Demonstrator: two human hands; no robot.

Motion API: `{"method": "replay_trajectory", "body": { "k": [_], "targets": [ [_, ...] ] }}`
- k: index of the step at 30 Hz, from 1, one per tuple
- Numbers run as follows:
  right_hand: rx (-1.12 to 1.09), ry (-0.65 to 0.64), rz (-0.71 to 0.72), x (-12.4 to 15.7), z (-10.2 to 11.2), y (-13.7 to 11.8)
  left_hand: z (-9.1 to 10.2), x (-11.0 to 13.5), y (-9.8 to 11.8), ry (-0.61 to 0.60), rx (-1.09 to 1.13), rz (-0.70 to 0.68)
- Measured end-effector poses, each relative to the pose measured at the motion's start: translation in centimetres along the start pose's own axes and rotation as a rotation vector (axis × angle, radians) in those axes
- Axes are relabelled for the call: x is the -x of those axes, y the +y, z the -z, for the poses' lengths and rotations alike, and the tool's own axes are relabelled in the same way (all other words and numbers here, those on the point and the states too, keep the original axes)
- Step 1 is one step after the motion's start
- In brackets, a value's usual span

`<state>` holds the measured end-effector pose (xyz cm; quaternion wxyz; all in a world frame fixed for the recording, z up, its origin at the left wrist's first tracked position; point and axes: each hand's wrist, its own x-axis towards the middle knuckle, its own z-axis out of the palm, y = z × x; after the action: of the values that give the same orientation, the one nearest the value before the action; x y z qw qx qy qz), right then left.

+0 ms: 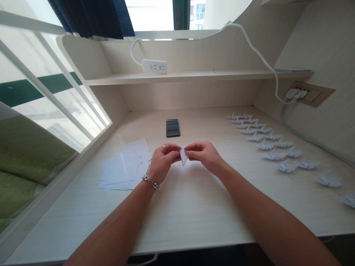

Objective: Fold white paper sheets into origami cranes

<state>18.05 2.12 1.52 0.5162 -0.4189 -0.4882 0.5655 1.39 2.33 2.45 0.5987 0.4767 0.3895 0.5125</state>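
Observation:
Between both hands is a small folded piece of white paper (183,156), narrow and pointed at its lower end. My left hand (163,158), with a ring and a chain bracelet at the wrist, pinches its left side. From the right, my right hand (204,154) pinches the opposite edge between thumb and fingers. The paper is held just above the desk, and the fingers cover part of its sides. Left of my hands lies a loose pile of white paper sheets (122,162).
Several folded white paper cranes (273,155) stand in rows along the desk's right side. A dark phone-like object (173,128) lies beyond my hands. A white power strip (154,66) sits at the shelf (194,76), and a white cable (260,55) runs to the wall socket (310,94).

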Motion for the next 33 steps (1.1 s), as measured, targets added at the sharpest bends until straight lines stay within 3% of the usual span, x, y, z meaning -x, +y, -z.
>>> {"method": "replay_trajectory", "body": {
  "k": [6, 11, 16, 22, 29, 33],
  "targets": [
    [0.043, 0.105, 0.066, -0.17, -0.59, 0.28, -0.08, 0.01, -0.4, 0.036, -0.054, 0.016],
    [0.093, 0.091, 0.045, -0.06, -0.82, 0.27, -0.11, 0.01, -0.47, 0.086, -0.058, -0.035],
    [0.102, 0.174, 0.166, -0.07, -0.73, 0.08, -0.29, 0.13, -0.74, -0.062, -0.161, 0.085],
    [0.185, 0.05, 0.117, -0.2, -0.29, 0.17, 0.26, -0.02, -0.64, -0.094, -0.471, -0.04],
    [0.28, -0.049, 0.034, -0.31, -0.12, 0.5, 0.52, -0.24, -0.51, -0.041, -0.524, -0.158],
    [0.378, -0.021, 0.143, -0.33, -0.41, 0.46, 0.59, -0.35, -0.45, -0.04, -0.675, -0.199]
  ]
}}
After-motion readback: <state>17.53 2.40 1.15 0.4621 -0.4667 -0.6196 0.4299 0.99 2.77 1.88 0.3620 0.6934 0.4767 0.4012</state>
